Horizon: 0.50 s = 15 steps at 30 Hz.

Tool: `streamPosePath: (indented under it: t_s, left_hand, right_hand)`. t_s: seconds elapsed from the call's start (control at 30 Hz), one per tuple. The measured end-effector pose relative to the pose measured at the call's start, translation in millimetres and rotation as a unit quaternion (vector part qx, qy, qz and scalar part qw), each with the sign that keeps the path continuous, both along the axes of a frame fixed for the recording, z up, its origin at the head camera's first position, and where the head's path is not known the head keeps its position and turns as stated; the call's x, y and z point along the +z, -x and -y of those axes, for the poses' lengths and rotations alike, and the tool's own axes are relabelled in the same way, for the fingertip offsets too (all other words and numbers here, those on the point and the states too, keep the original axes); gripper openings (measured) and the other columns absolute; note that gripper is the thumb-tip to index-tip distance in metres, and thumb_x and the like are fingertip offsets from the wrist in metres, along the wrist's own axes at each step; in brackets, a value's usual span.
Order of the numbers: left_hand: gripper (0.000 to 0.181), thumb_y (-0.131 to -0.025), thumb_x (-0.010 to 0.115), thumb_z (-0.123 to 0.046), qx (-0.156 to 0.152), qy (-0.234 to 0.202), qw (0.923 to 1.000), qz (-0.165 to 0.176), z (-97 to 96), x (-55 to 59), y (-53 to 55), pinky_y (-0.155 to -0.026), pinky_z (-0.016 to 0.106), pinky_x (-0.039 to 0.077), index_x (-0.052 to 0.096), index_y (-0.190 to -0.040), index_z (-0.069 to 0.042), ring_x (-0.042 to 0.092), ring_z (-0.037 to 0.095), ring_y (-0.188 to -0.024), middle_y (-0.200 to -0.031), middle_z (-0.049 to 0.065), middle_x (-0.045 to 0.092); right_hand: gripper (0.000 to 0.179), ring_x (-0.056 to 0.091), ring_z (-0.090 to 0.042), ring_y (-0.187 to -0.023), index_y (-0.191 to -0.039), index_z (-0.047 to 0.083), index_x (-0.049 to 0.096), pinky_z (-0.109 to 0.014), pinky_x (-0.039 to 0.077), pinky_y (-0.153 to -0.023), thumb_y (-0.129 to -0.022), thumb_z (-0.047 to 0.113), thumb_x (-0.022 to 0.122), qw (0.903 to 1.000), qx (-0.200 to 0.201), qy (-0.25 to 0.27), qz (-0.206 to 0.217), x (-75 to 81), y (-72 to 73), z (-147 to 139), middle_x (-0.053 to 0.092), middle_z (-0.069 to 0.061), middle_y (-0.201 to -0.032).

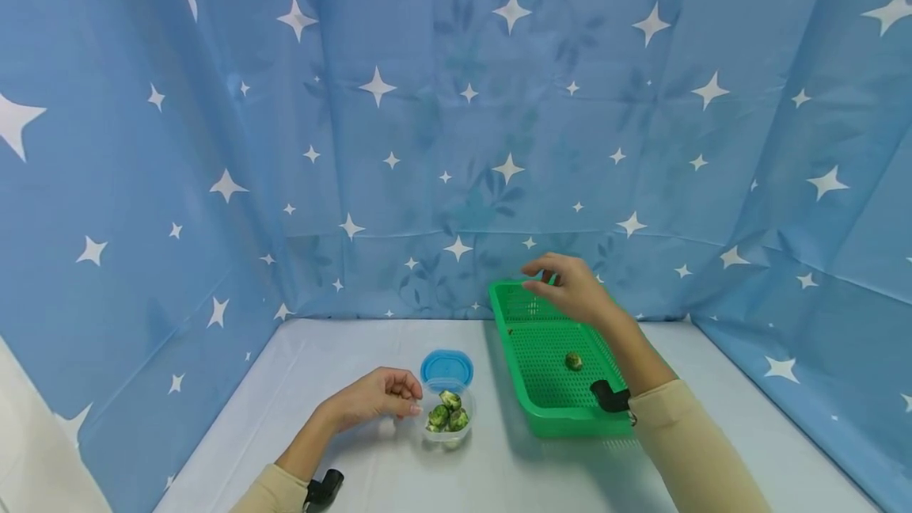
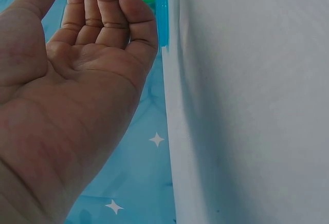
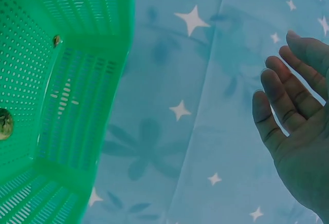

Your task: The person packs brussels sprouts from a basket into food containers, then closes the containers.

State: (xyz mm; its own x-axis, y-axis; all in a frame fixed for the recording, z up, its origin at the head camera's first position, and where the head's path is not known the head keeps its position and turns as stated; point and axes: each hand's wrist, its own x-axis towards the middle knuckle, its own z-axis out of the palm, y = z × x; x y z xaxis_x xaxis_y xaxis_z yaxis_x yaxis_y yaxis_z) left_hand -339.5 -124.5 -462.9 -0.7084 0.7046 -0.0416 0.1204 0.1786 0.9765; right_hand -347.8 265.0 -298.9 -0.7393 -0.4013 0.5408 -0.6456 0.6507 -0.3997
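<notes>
Beside a small clear plastic tub (image 1: 447, 435), my left hand (image 1: 378, 398) hovers low, its fingers loosely bent and the fingertips at the tub's left edge; contact is hard to make out. Several Brussels sprouts (image 1: 438, 416) lie in the tub. Its blue lid part (image 1: 446, 367) extends behind it. In the left wrist view the left palm (image 2: 87, 85) shows nothing in it. Raised above the far end of a green basket (image 1: 534, 410), my right hand (image 1: 570, 287) holds nothing, its fingers slightly bent. One Brussels sprout (image 1: 573, 361) lies in the basket.
A white cloth (image 1: 342, 473) covers the table. Blue star-patterned curtains (image 1: 442, 125) stand along the back and both sides. A small brown scrap (image 3: 56, 40) lies in the basket near its far end. Black wrist cameras (image 1: 609, 397) sit on both wrists.
</notes>
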Motion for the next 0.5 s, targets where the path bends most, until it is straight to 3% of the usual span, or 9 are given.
streamPosePath:
  t_s: [0.3,0.5]
  left_hand:
    - [0.039,-0.095,0.077,-0.017,0.003,-0.002,1.0000,-0.002,-0.2,-1.5,1.0,-0.072,0.032,0.054,0.061,-0.118,0.010,0.061,0.013,-0.079,-0.092,0.000,0.068]
    - [0.038,-0.095,0.077,-0.017,0.003,0.000,1.0000,-0.002,-0.2,-1.8,1.0,-0.072,0.031,0.054,0.061,-0.118,0.010,0.061,0.012,-0.079,-0.091,-0.001,0.068]
  right_hand:
    - [0.022,0.066,-0.023,-0.092,-0.119,0.007,0.076,-0.034,0.055,-0.076,-0.100,0.016,0.072,0.9995,-0.020,0.012,0.024,-7.3,10.5,-14,0.074,-0.011,-0.120]
    - [0.023,0.066,-0.027,-0.095,-0.120,0.005,0.075,-0.039,0.054,-0.075,-0.101,0.018,0.070,0.9975,-0.037,0.022,0.056,-21.8,19.6,-25,0.071,-0.019,-0.123]
